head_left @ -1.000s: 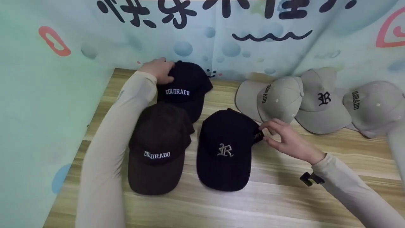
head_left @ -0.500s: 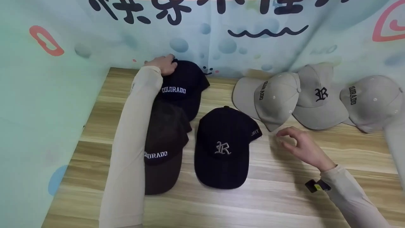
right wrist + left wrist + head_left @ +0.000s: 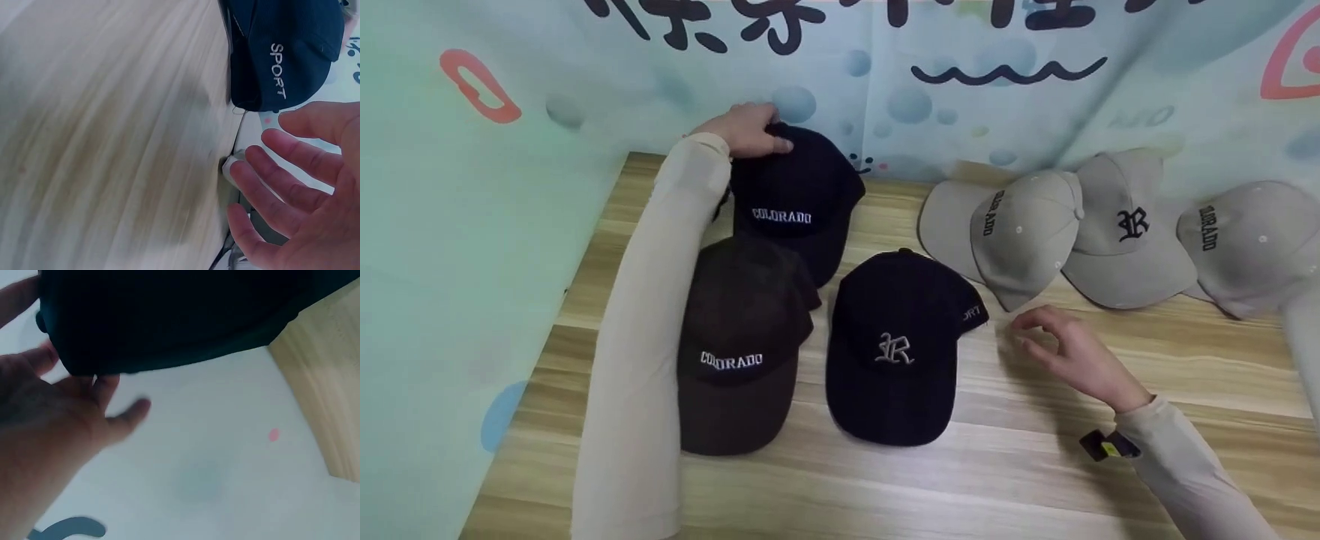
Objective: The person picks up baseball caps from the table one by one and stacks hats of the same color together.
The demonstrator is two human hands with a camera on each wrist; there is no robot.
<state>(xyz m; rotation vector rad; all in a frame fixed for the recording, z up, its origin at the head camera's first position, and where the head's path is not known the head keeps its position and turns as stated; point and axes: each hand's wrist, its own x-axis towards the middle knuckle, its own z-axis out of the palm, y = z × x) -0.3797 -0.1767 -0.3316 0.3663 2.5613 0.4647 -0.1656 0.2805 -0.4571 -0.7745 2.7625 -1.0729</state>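
At the back left, my left hand (image 3: 746, 131) grips the crown of a black baseball cap (image 3: 802, 176) lettered COLORADO. In the left wrist view, the dark cap (image 3: 169, 315) covers some of that hand's fingers. A dark brown COLORADO cap (image 3: 735, 322) lies in front of it, partly behind my left sleeve. Right of the brown one rests a black cap (image 3: 892, 352) with an embroidered R. Beside its strap end my right hand (image 3: 1080, 356) hovers over the table, fingers loosely bent and holding nothing. SPORT shows on the side of that cap (image 3: 281, 62) in the right wrist view.
Along the back right sit a grey COLORADO cap (image 3: 1027, 232), a grey R cap (image 3: 1125, 232) and another grey cap (image 3: 1256, 240), close together. A printed cloth (image 3: 885, 90) hangs behind the wooden table (image 3: 960, 487). Another sleeve (image 3: 1303, 337) shows at the right edge.
My right hand has left the strap end of the black R cap and moved right. The left hand has shifted slightly, and the crown of the black COLORADO cap now stands higher.
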